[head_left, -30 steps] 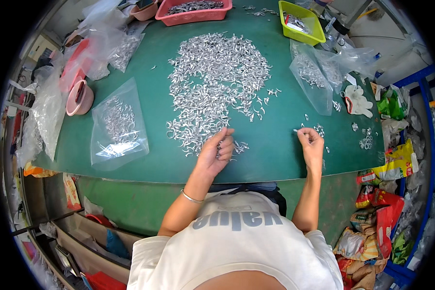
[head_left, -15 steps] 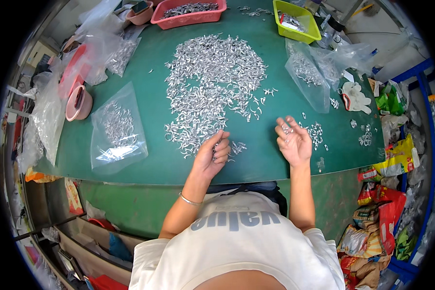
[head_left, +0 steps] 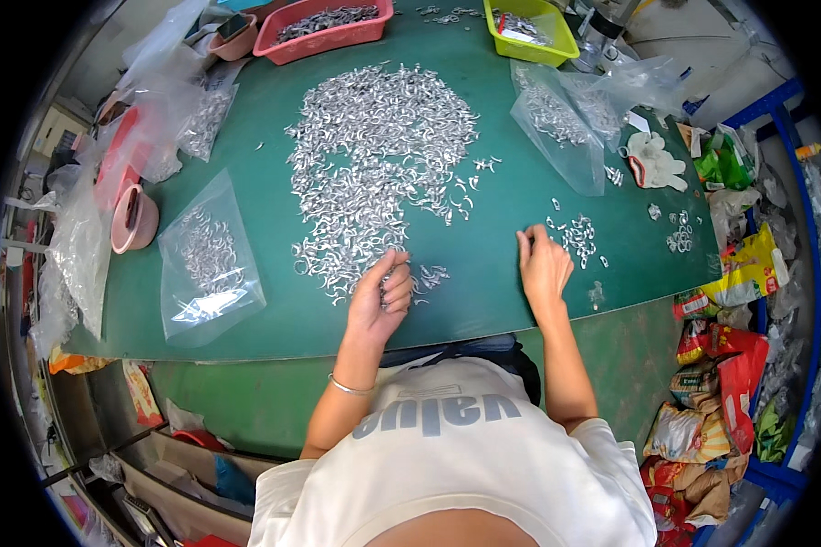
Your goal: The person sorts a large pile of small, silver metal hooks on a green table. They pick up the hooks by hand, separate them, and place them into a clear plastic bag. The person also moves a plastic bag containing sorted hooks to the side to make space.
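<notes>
Turned over from its palm-up pose, the right hand point(head_left: 545, 266) is being held beside the small links point(head_left: 577, 239); whether anything is being gripped cannot be told. By the pile of curved silver pieces point(head_left: 374, 137), the left hand point(head_left: 379, 298) is being kept curled closed, contents hidden. Good control is probably being served best by pieces being pinched singly.

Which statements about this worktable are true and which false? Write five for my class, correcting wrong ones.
1. The left hand is nearer the big metal pile than the right hand is. True.
2. The right hand is gloved. False: it is bare.
3. A white glove lies on the table, right of both hands. True.
4. The table is red. False: it is green.
5. A yellow-green basket stands right of the large pink basket. True.
</notes>
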### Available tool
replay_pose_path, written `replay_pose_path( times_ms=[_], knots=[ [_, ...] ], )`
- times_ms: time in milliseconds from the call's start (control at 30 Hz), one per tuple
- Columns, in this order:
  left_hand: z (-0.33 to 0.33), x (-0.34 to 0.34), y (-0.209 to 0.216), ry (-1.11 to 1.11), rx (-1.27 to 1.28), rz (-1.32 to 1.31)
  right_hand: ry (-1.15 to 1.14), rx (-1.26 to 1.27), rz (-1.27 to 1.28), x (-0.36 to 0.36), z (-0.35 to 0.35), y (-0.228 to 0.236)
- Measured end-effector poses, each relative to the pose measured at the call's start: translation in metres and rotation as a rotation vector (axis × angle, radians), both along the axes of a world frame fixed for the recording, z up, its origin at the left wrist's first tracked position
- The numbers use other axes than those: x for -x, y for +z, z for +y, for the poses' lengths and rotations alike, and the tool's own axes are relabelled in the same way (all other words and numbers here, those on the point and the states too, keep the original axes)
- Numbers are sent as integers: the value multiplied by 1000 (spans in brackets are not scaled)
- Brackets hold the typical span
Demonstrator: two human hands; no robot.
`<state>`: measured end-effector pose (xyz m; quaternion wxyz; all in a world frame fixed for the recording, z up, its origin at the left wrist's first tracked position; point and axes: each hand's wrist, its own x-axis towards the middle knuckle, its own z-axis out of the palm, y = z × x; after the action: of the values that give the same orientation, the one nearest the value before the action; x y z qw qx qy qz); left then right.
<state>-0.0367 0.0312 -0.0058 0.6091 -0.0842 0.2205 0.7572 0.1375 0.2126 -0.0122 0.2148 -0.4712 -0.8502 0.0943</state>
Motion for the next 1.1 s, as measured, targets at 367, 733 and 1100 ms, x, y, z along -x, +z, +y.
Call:
replay_pose_path(
  times_ms=[367, 733, 1100],
  knots=[
    [-6, 1, 3, 26, -7, 60, 212, 661, 488, -3, -8, 4],
    [-39, -14, 13, 17, 185, 161, 505, 386, 72, 44, -55, 20],
    [-51, -2, 15, -52, 177, 177, 313, 494, 50, 37, -53, 30]
  ],
)
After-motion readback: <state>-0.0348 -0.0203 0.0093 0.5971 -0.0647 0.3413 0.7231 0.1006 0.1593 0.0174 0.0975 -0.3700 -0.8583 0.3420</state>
